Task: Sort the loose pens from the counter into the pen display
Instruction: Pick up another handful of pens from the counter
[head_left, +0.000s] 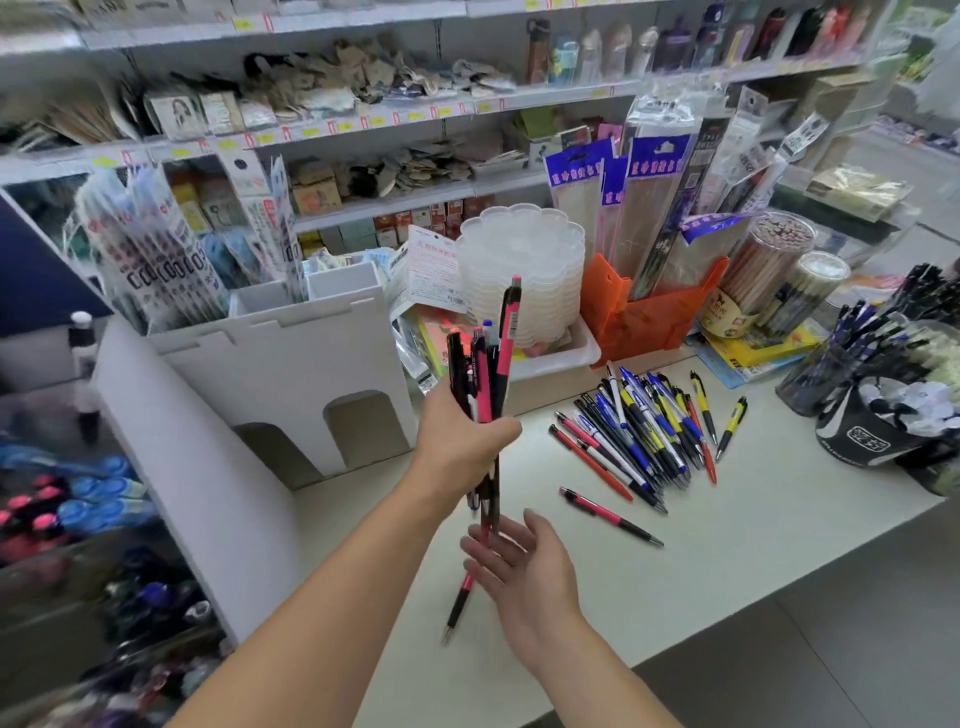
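Shop counter (753, 545) (shelves behind): left hand (462, 441) fingers grip pens (485, 384); right hand (524, 566) fingers spread wide.

Held pens (491, 384): showing pink and black, one blue tip.
Pen pile (644, 426): mixing blue, yellow, red, white and black.
Single pen (610, 516), lower centre: showing pink and black.
Worktop (753, 530): looking off-white.
Display (291, 364): showing plain white.
Holder (644, 317), centre right: glowing orange.
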